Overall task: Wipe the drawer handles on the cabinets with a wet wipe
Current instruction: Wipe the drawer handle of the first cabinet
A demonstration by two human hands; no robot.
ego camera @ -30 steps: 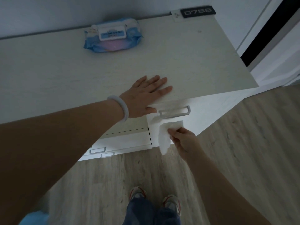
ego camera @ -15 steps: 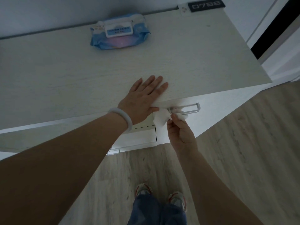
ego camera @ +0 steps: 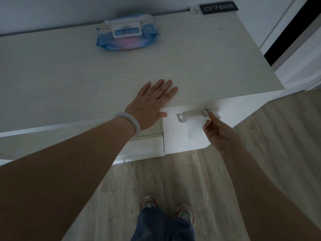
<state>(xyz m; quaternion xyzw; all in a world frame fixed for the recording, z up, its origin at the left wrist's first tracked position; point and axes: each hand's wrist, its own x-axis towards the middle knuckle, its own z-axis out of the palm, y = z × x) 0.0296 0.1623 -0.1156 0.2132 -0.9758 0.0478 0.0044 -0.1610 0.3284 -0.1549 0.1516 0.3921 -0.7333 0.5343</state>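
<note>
A metal drawer handle (ego camera: 181, 118) sticks out from the top drawer front just under the edge of the white cabinet top (ego camera: 217, 66). A white wet wipe (ego camera: 195, 125) is draped over the handle's bar and hangs down the drawer front. My right hand (ego camera: 217, 132) pinches the wipe at the handle's right end. My left hand (ego camera: 152, 105) lies flat, fingers straight, on the cabinet top near its front edge, a pale bangle on the wrist.
A blue pack of wet wipes (ego camera: 127, 32) lies at the back of the cabinet top, near a dark number plate (ego camera: 218, 8). Lower drawers (ego camera: 145, 145) show left of the wiped drawer. Wooden floor and my shoes (ego camera: 166, 208) are below; a doorway (ego camera: 291, 32) stands right.
My right hand lifted the wipe from below the handle onto it, then slid along the bar to its right end. My left hand stayed flat on the cabinet top.
</note>
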